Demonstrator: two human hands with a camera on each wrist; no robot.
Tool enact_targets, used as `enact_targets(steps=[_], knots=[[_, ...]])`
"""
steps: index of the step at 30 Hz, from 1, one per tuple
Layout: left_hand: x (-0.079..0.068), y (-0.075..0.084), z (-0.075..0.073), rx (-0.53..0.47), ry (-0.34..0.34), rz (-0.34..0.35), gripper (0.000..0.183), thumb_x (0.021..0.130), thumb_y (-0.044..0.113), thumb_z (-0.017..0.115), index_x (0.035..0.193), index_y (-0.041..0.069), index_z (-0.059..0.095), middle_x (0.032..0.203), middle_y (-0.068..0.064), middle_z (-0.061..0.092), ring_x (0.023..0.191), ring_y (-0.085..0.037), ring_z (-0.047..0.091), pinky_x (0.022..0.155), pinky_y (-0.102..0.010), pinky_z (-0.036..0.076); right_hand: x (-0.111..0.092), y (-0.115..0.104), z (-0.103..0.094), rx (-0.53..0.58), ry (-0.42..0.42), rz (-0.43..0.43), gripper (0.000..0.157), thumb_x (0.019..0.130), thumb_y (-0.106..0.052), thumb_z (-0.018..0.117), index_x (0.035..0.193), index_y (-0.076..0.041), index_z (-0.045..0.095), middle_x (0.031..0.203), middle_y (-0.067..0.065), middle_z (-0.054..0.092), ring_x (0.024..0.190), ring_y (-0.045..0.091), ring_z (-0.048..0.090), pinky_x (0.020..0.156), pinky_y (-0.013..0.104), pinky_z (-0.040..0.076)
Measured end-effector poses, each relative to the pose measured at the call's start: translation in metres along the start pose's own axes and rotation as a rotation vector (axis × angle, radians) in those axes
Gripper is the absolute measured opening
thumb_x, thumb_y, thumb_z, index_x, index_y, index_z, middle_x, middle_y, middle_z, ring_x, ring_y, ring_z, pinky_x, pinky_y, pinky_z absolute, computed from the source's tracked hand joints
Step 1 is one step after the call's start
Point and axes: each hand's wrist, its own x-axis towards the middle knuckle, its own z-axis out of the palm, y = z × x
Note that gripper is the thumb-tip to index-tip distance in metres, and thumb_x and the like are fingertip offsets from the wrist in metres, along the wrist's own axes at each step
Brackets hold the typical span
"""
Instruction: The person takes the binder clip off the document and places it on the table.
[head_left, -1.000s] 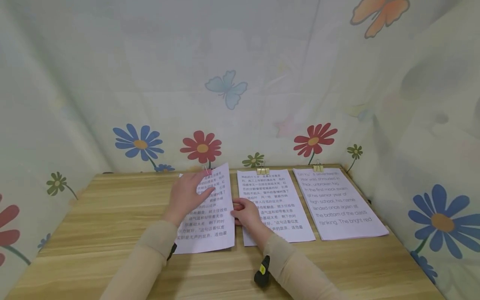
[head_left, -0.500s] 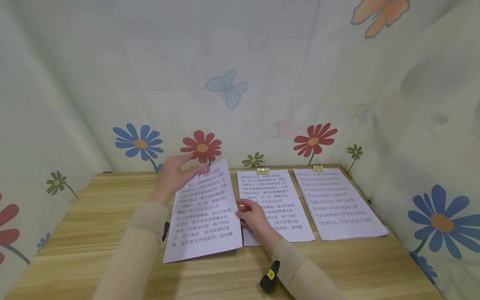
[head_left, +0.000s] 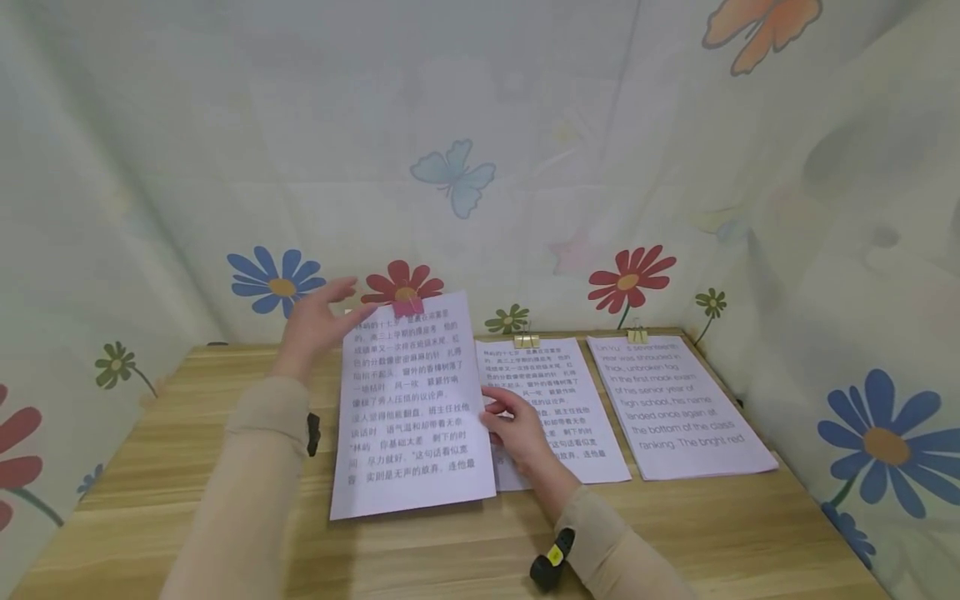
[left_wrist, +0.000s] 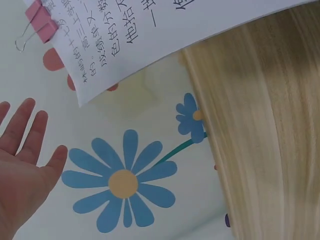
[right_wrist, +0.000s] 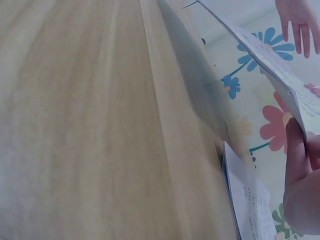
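My right hand pinches the right edge of a stack of printed paper, thumb on one face and fingers on the other. The stack is raised and tilted up, its shadow falling on the wood in the right wrist view. A pink binder clip grips its top edge. Off the upper left corner is my left hand, fingers spread and holding nothing; in the left wrist view a gap separates this hand from the paper.
Two more printed stacks lie on the wooden table: a middle one, partly behind my right hand, and one with English text at the right. Each has a gold binder clip. A flowered cloth hangs behind the table's back edge.
The left stack has been lifted off the table and stood up more steeply. My left hand has let go of its top and moved away to the upper left; my right hand keeps its pinch.
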Motion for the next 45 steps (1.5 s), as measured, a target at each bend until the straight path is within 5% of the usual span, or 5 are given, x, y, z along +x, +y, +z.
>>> enact_targets(steps=[10,22,31,45], knots=[[0.011,0.040,-0.022,-0.119,-0.071,0.018,0.083,0.087,0.053,0.070,0.154,0.016,0.037,0.148,-0.014,0.048,0.137,-0.034,0.042,0.110,-0.057,0.033,-0.002,0.001,-0.005,0.009,0.014,-0.094,0.041,0.088,0.010,0.066,0.128,0.004,0.061,0.090,0.004,0.057,0.069,0.009,0.059,0.056,0.021,0.051],[0.019,0.075,-0.038,-0.051,-0.275,0.109,0.078,0.093,0.039,0.069,0.155,0.009,0.031,0.153,-0.016,0.041,0.137,-0.035,0.042,0.113,-0.050,0.032,-0.004,0.001,-0.009,0.072,0.009,-0.174,0.039,0.086,0.012,0.067,0.125,0.007,0.061,0.087,0.001,0.058,0.071,0.007,0.061,0.060,0.021,0.055],[0.019,0.087,-0.041,-0.157,-0.337,0.063,0.073,0.094,0.036,0.069,0.154,0.012,0.035,0.146,-0.011,0.051,0.138,-0.028,0.043,0.116,-0.049,0.027,-0.007,-0.002,-0.010,0.083,-0.002,-0.190,0.038,0.086,0.011,0.068,0.123,0.007,0.062,0.088,0.002,0.060,0.075,0.009,0.061,0.062,0.023,0.056],[0.016,0.094,-0.046,-0.334,-0.366,0.029,0.060,0.091,0.031,0.073,0.145,0.015,0.051,0.133,-0.005,0.062,0.125,-0.021,0.055,0.112,-0.042,0.035,-0.005,0.005,-0.014,0.107,-0.013,-0.189,0.036,0.085,0.008,0.071,0.120,-0.001,0.067,0.090,0.003,0.061,0.079,0.012,0.063,0.066,0.026,0.058]])
